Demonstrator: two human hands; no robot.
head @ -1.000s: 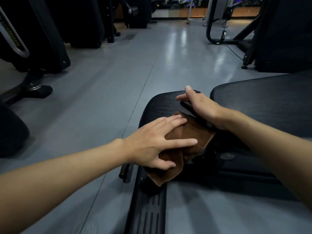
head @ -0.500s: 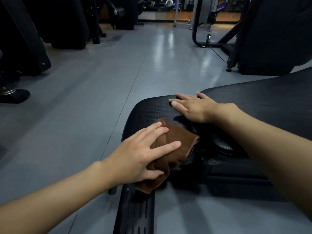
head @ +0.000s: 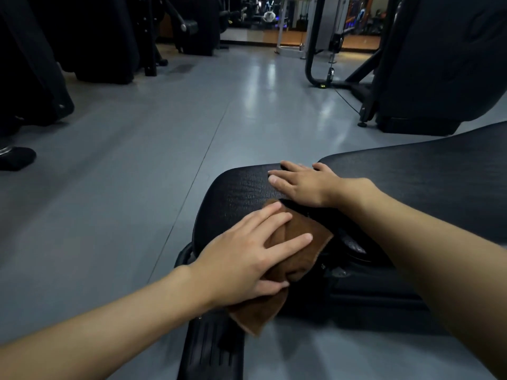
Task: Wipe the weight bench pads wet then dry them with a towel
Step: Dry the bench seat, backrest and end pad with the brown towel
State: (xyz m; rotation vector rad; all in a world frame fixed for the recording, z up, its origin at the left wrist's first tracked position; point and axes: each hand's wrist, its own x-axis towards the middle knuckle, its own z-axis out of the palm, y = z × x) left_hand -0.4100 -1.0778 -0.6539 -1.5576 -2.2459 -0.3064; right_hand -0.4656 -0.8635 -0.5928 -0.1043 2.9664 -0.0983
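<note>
A black textured seat pad (head: 241, 193) of the weight bench lies low in the middle, with the longer black back pad (head: 428, 187) rising to its right. My left hand (head: 247, 256) presses a folded brown towel (head: 301, 250) flat against the near side of the seat pad, fingers spread over it and thumb under its hanging corner. My right hand (head: 304, 182) rests palm down on top of the seat pad near the gap between the pads, holding nothing.
The bench's black frame and ribbed foot plate (head: 211, 349) run toward me below the towel. Grey gym floor (head: 137, 174) stretches left and ahead. Dark machines stand at far left (head: 33, 86) and at right (head: 433, 64).
My left hand has slid the towel along the side of the seat pad. My right hand has turned from gripping the pad's edge to lying flat on top.
</note>
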